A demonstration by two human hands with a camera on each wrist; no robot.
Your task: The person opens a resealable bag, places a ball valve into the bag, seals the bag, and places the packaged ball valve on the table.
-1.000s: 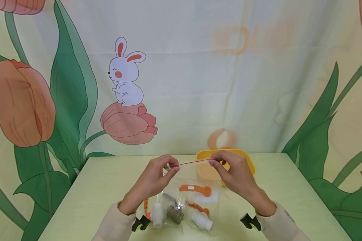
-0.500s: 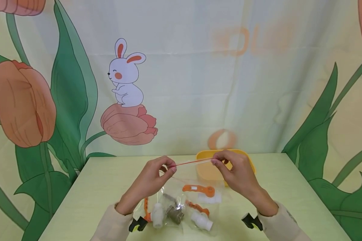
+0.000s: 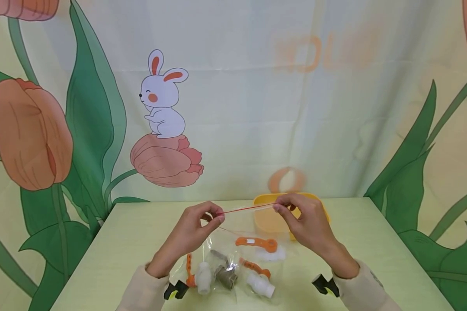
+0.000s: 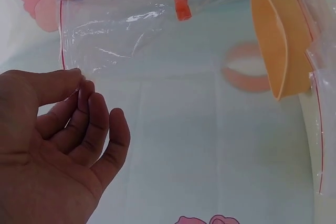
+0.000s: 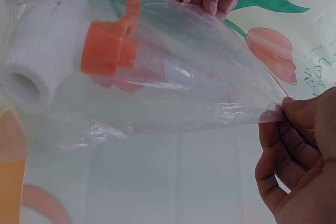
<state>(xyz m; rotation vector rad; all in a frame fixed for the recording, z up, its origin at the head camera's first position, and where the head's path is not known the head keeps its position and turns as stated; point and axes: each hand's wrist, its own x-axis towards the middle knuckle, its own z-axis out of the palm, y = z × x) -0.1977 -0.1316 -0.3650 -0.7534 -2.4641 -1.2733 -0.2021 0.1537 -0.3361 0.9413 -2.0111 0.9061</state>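
Note:
Between both hands a clear zip bag (image 5: 184, 103) with a red seal line is stretched taut above the table. The left hand (image 3: 196, 226) pinches the seal's left end between thumb and fingertips, its other fingers loosely bent in the left wrist view. At the opposite end the right hand (image 3: 307, 222) pinches the top corner. Inside the bag hangs a white plastic valve (image 5: 44, 51) with an orange handle (image 5: 102, 51). Below the hands lie more clear bags, with white valves (image 3: 260, 285), orange handles (image 3: 189, 270) and a grey fitting (image 3: 226, 276).
A yellow plastic bin (image 3: 264, 222) stands at the back of the pale green table (image 3: 132, 242), partly behind the right hand. A printed cloth backdrop (image 3: 233, 108) with tulips and a rabbit hangs along the table's far edge.
The hands have drawn slightly apart, the left one leftward and the right one a little rightward. More of the red seal line shows between them, and the hanging valve has shifted slightly right.

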